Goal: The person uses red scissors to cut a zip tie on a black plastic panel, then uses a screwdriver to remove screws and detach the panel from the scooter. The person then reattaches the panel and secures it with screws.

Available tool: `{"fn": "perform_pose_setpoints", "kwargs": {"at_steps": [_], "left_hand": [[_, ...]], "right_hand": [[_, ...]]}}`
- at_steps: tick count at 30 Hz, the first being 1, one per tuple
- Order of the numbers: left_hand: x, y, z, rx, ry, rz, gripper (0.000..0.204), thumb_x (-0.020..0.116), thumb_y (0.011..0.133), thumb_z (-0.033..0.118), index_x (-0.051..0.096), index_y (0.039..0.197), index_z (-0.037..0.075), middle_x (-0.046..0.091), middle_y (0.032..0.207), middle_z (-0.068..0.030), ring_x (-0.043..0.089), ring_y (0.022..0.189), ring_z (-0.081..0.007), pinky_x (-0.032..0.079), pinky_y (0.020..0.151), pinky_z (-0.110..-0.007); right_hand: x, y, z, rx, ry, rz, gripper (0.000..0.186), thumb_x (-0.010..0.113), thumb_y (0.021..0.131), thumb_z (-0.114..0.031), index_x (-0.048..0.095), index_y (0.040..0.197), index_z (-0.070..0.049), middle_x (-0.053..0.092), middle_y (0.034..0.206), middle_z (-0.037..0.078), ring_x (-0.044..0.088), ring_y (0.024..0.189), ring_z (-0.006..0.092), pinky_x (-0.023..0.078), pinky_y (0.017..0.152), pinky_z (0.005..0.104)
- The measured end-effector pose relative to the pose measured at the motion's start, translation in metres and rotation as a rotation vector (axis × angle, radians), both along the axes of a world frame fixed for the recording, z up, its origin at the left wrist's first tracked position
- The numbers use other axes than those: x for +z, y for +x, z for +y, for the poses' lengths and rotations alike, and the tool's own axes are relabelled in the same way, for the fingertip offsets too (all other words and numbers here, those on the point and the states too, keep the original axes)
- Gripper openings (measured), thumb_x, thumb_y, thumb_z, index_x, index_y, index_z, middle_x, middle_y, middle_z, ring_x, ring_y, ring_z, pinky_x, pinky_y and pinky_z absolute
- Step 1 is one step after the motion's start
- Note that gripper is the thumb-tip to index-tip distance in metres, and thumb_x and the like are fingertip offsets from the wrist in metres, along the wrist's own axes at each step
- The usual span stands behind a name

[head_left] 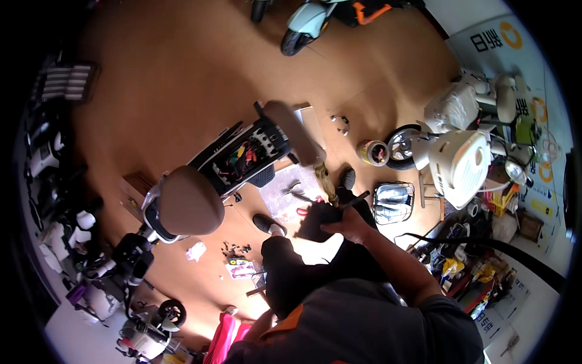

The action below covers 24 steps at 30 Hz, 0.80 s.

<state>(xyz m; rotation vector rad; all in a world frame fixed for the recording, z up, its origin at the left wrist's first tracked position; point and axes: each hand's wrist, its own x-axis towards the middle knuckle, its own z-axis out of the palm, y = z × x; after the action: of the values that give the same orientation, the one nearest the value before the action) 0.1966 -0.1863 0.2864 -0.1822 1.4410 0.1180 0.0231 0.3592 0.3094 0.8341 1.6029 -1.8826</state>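
Note:
My right hand [350,227] is closed in front of my dark trousers, a thin dark stick-like thing [357,199] jutting up from it. My left hand [265,323] is low at my side by an orange-trimmed pocket, its fingers hidden. Ahead stands an electric scooter with a round brown seat [191,200] and a long brown seat part [294,130]. Between them an open compartment [242,159] shows coloured wires. A silver sheet [282,191] on the floor beside my feet carries pliers [297,193] and a red-handled tool [302,212].
To the right are a tin [373,153], a black-rimmed basket [393,203] and a white scooter [459,167]. Small black parts [236,249] lie on the floor to the left. Another scooter [306,27] is parked at the far side; a cardboard box [134,191] sits beside the near scooter.

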Motion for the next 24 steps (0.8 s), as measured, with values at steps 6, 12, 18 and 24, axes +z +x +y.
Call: {"fn": "perform_pose_setpoints", "kwargs": {"at_steps": [6,12,18,24], "left_hand": [[0.072,-0.063,0.071,-0.273,0.04,-0.009,0.065,0.056,0.105,0.049,0.046,0.154,0.008,0.067,0.137,-0.0194,0.067,0.12,-0.0322,0.055,0.098,-0.042],[0.069,-0.1,0.141,-0.404,0.094,0.015,0.069,0.056,0.104,0.051,0.044,0.157,0.009,0.067,0.139,-0.0208,0.068,0.122,-0.0342,0.055,0.099,-0.043],[0.052,-0.158,0.211,-0.301,0.195,0.171,0.078,0.074,0.091,0.044,0.045,0.15,0.002,0.068,0.131,-0.0285,0.068,0.12,-0.0392,0.054,0.097,-0.046],[0.04,-0.188,0.292,-0.228,0.209,0.065,0.08,0.078,0.088,0.041,0.046,0.15,0.002,0.068,0.131,-0.0277,0.068,0.12,-0.039,0.054,0.097,-0.046]], "right_hand": [[0.132,-0.011,0.108,-0.234,0.021,0.125,0.039,0.086,0.079,-0.01,0.072,0.113,0.003,0.077,0.101,0.01,0.072,0.094,0.0165,0.058,0.088,0.0355],[0.213,-0.014,0.203,-0.278,0.17,0.032,0.033,0.083,0.082,-0.011,0.074,0.108,0.007,0.077,0.096,0.011,0.073,0.086,0.0182,0.059,0.079,0.0341],[0.196,-0.023,0.253,-0.448,0.203,0.134,0.039,0.085,0.08,-0.022,0.076,0.103,0.007,0.078,0.093,0.012,0.074,0.084,0.0196,0.058,0.079,0.0353],[0.198,-0.067,0.294,-0.386,0.248,0.083,0.034,0.085,0.08,-0.022,0.077,0.099,0.006,0.076,0.088,0.009,0.07,0.079,0.0153,0.055,0.073,0.0342]]}}
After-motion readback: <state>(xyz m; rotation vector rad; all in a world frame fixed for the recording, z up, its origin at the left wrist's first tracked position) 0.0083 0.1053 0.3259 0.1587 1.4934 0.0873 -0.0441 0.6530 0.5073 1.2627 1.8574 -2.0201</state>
